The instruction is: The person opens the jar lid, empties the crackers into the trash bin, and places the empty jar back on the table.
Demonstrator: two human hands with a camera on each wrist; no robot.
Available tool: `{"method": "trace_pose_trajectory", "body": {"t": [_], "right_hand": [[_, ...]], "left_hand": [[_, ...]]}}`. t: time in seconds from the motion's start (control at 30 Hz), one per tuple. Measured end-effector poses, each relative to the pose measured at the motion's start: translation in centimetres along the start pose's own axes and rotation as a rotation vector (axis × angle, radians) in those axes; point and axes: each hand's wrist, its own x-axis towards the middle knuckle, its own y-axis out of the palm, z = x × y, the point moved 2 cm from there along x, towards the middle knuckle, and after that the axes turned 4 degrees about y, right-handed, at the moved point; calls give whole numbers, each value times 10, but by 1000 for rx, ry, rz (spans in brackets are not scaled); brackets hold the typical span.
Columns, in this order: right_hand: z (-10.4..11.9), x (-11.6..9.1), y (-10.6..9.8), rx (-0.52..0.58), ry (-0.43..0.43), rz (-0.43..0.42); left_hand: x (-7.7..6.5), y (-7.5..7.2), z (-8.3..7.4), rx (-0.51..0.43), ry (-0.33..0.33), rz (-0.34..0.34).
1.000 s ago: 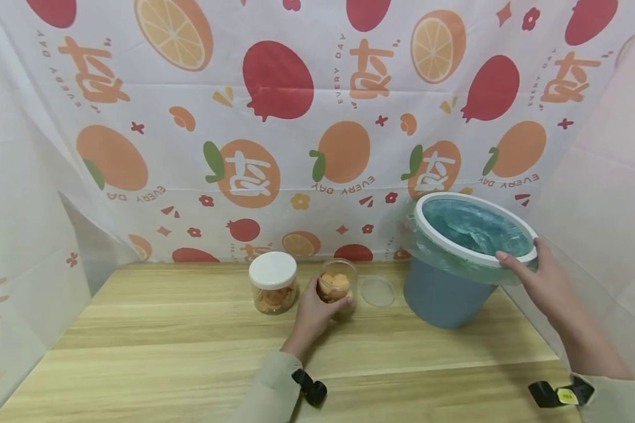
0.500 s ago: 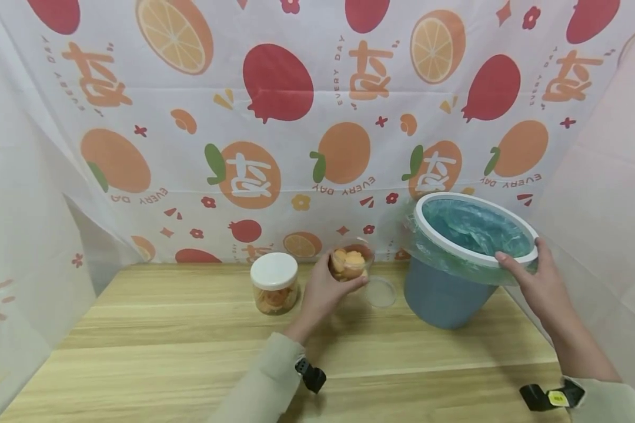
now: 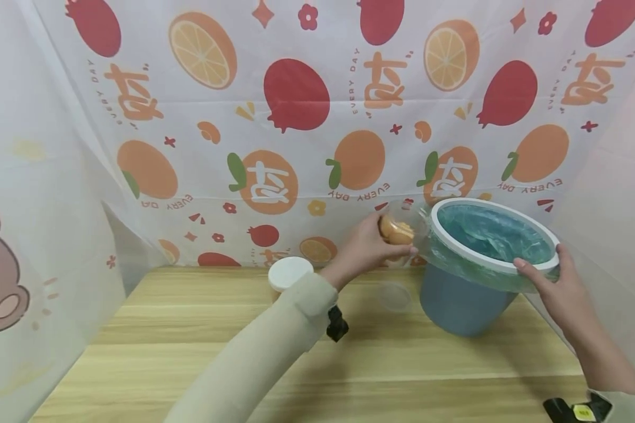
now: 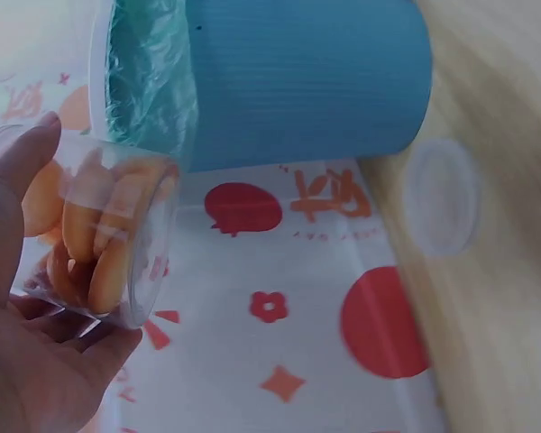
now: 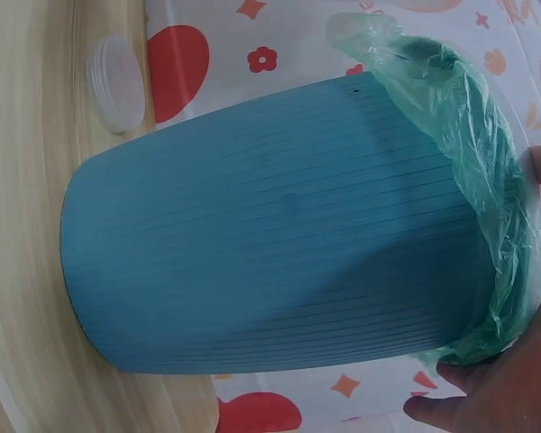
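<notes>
My left hand (image 3: pixel 370 249) grips a clear plastic jar (image 4: pixel 99 225) of round yellow-orange cookies (image 4: pixel 95 221), raised above the table and tilted, just left of the trash can's rim. The blue trash can (image 3: pixel 465 302) wears a white rim ring (image 3: pixel 500 264) and a green plastic bag (image 4: pixel 153 81) folded over its edge. At the rim's right front, my right hand (image 3: pixel 558 288) holds on, thumb over the top and fingers outside; the can leans slightly. On the table, left of the can, lies a translucent round lid (image 3: pixel 394 296).
A second jar with a white lid (image 3: pixel 291 273) stands behind the left forearm, mostly hidden. The light wooden table (image 3: pixel 190 352) ends at a fruit-print cloth (image 3: pixel 307 164) hanging along the back.
My left hand has lifted the jar of cookies off the table and carried it right, up beside the can's rim, tilting it. The right hand keeps its place on the rim.
</notes>
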Motion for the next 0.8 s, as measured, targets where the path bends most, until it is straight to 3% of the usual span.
{"method": "trace_pose_trajectory", "body": {"t": [0.1, 0.17, 0.33, 0.43, 0.6, 0.8], "right_hand": [[-3, -1, -3, -2, 6, -1], [-2, -2, -5, -17, 11, -7], [3, -1, -8, -62, 24, -10], [6, 0, -7, -67, 29, -4], [5, -2, -2, -45, 30, 8], [3, -1, -2, -41, 41, 2]], "left_hand": [[15, 3, -12, -4, 40, 39], [25, 2, -20, 43, 61, 54], [44, -3, -33, 260, 58, 45], [50, -5, -38, 383, 46, 45], [56, 2, -43, 511, 24, 93], [64, 16, -50, 677, 65, 122]]}}
